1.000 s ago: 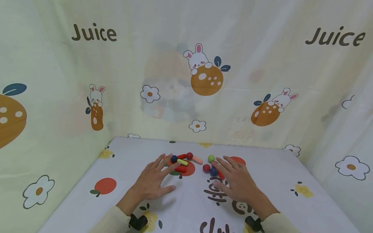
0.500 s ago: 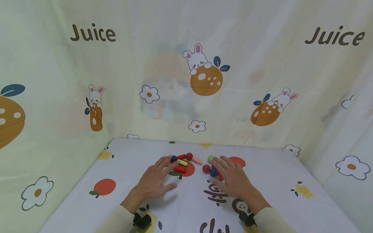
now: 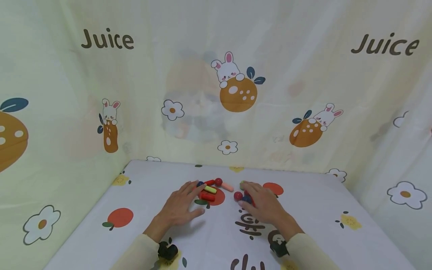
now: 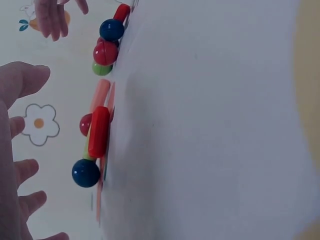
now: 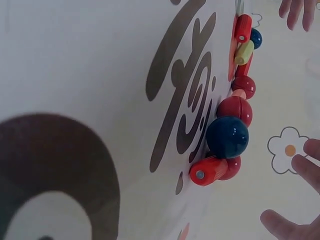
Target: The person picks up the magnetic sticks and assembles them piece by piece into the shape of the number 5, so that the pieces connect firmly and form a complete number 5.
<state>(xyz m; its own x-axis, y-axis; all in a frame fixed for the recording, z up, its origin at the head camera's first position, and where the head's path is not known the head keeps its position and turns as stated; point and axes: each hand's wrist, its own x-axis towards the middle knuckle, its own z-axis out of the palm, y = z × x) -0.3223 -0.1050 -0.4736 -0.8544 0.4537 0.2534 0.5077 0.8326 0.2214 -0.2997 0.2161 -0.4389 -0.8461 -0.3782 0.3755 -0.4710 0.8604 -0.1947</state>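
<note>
In the head view, your left hand (image 3: 179, 206) has its fingers spread next to the left blue ball (image 3: 200, 184), yellow stick (image 3: 210, 189) and front red stick (image 3: 207, 196); the rear red stick (image 3: 209, 182), dark red ball (image 3: 218, 182) and pink stick (image 3: 227, 186) lie just beyond on the tabletop (image 3: 303, 206). Your right hand (image 3: 264, 204), its fingers closer together, partly covers the green ball (image 3: 242, 184) and right blue ball (image 3: 247, 199), with a crimson ball (image 3: 238, 196) beside its thumb. Neither hand seems to pinch anything.

The left wrist view settles what looks like contact from above: your left fingers stand apart, clear above the pieces. It also shows flat facets on the front red stick, so expect a steady pinch across its middle.

The right wrist view shows your right thumb and fingers apart, above the pieces, and reveals a right red stick (image 5: 209, 170) with a pale end disc, nearly hidden from the head camera. All pieces look light, stiff and sturdy; the glossy balls could roll, so take them with opposed fingertips at their widest part.
</note>
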